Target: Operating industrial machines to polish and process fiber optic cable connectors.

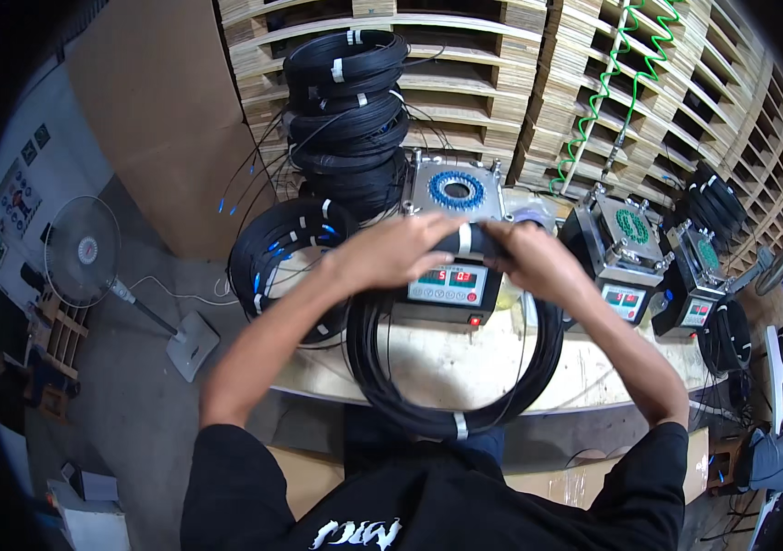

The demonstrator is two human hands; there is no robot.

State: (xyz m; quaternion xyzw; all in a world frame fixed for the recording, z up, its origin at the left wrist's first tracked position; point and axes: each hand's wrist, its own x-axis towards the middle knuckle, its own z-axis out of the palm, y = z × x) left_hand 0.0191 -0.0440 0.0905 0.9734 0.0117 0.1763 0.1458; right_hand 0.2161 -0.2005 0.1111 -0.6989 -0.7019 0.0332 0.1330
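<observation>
A coil of black cable (522, 393) hangs in front of me, its lower part over the table's near edge, with white tape bands at top and bottom. My left hand (401, 246) is closed round the top left of the coil. On the other side of the upper tape band, my right hand (531, 255) grips the same coil. Right behind it stands a machine with a metal top plate (424, 193) and a lit display panel (447, 285). A ring of blue tips (457, 190) sits on that plate. My hands partly hide the machine's front.
A tall stack of black coils (346, 138) rises behind left, with another coil (249, 248) beside the machine. Two similar machines with green rings (630, 225) stand right on the wooden table (584, 376). Pallets (465, 83) line the back; a fan (87, 248) stands left.
</observation>
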